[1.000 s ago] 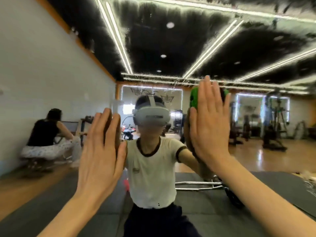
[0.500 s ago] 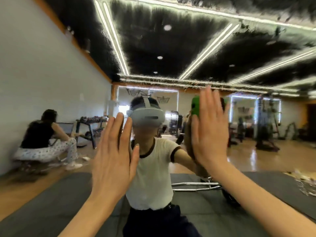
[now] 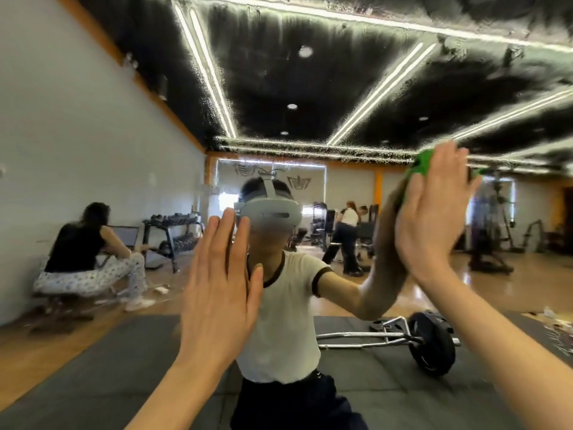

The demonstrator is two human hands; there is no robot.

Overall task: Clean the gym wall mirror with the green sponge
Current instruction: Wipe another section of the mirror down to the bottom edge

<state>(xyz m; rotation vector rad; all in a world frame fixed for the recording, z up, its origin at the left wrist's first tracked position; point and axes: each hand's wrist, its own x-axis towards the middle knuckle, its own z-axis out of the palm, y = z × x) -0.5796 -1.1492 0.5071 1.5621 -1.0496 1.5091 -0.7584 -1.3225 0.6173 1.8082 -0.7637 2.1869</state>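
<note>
The wall mirror (image 3: 310,88) fills the whole view, its upper part streaked and wet-looking. My right hand (image 3: 431,218) lies flat with straight fingers, pressing the green sponge (image 3: 418,170) against the glass at upper right; only the sponge's top and left edge show past my fingers. My left hand (image 3: 221,293) is flat on the mirror at centre, fingers straight and together, holding nothing. My own reflection in a white T-shirt and headset stands behind both hands.
Reflected in the mirror: a barbell with a black plate (image 3: 431,346) on dark floor mats, a seated person (image 3: 83,259) at left by a dumbbell rack (image 3: 173,231), another person (image 3: 347,237) and gym machines (image 3: 493,231) at the back.
My right hand has slid the sponge to the right across the glass. My left hand has shifted right toward the centre and stays flat on the mirror.
</note>
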